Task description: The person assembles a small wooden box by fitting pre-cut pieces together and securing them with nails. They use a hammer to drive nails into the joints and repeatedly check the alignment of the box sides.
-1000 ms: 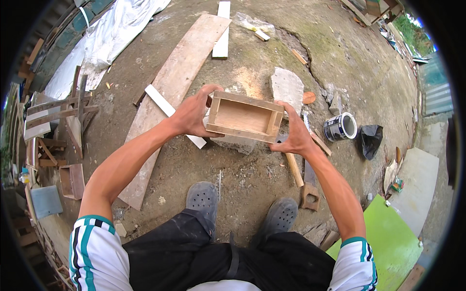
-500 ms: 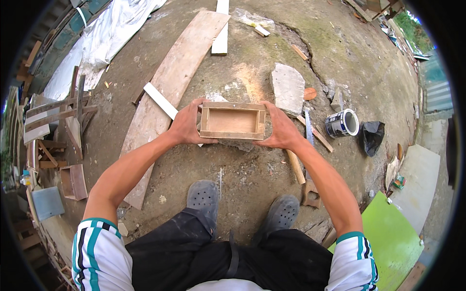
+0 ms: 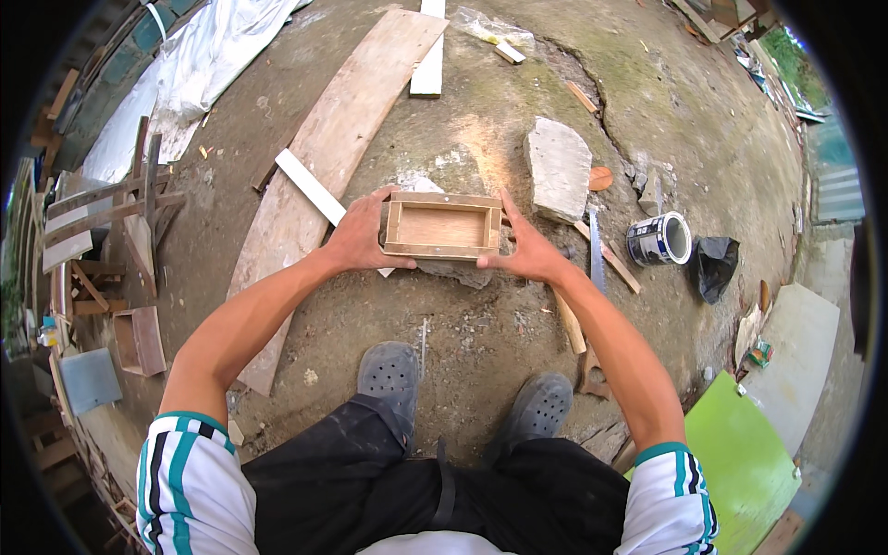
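A small open wooden box with a shallow rectangular frame is held level in front of me, above a flat grey stone on the ground. My left hand grips its left end with the thumb over the top edge. At the box's right end my right hand presses flat, fingers spread along the side. Both my forearms reach in from below.
A long wooden plank lies on the dirt to the left, with a short white batten across it. A stone slab, a handsaw, a paint tin and a black bag lie right. A green board sits lower right.
The box was tilted and raised toward the right; now both hands have lowered it and turned it level, squarely in front of me.
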`<state>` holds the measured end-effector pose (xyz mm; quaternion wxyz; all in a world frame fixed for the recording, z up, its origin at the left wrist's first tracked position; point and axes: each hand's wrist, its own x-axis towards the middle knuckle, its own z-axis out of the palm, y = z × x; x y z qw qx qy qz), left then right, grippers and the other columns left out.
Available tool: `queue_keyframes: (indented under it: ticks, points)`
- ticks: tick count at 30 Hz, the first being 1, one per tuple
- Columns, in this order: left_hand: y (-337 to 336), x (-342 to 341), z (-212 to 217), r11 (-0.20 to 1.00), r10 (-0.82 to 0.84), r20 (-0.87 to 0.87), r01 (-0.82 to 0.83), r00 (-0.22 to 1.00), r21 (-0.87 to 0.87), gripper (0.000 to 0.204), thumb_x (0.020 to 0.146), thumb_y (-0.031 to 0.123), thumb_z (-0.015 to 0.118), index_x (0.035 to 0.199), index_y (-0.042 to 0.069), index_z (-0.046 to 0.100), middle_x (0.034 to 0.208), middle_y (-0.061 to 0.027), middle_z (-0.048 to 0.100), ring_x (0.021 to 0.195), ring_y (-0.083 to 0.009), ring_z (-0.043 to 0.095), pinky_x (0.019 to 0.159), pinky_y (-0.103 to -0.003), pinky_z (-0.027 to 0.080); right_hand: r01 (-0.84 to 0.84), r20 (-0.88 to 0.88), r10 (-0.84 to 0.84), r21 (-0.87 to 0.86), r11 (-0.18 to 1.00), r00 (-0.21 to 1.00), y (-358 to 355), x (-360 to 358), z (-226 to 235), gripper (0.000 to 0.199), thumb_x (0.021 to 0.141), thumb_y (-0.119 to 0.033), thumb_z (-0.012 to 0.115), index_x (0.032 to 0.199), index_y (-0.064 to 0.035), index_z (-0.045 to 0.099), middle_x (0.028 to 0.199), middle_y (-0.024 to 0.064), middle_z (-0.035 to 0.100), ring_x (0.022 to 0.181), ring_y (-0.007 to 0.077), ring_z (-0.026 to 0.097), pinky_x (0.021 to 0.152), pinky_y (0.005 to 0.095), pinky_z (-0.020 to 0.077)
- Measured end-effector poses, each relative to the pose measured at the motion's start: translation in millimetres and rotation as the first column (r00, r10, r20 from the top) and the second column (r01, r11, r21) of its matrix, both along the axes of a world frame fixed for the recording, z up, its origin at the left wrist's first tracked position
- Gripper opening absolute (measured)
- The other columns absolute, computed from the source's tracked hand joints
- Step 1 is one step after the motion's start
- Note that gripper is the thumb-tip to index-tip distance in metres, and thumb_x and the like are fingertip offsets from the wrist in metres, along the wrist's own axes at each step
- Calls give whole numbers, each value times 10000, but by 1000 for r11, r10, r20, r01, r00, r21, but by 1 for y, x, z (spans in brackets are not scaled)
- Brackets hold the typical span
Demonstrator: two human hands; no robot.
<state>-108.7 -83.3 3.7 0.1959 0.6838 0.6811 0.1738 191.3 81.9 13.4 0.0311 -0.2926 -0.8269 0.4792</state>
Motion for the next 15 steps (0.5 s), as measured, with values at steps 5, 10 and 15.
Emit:
queue_keyframes:
  ticks: [5,10,15]
  points:
    - [-4,8,13,961,-31,-126,64,992,270,1369,678,813,736,1579,-17,126,1537,-272,347,1502,-380,272,1265,-519,146,223,-15,-255,-437,872,967,-3,-9,11,912,960,-450,661,1613,-30,182,1581,293,347,1450,356,406,1142,461,414]
    - [30,50,38,960,-186,-322,242,928,141,1257,725,794,704,1565,-7,222,1567,-239,325,1526,-370,216,1270,-526,126,246,71,-250,-560,791,966,6,-3,-1,895,955,-366,697,1604,-10,194,1470,271,491,1321,313,527,1058,437,470]
    - [45,78,33,983,-160,-306,178,939,33,1202,698,717,777,1536,-1,301,1516,-213,383,1456,-374,323,1241,-534,184,252,50,-283,-622,741,958,6,-7,-3,916,901,-329,773,1585,-9,256,1407,275,548,1245,305,579,996,416,494]
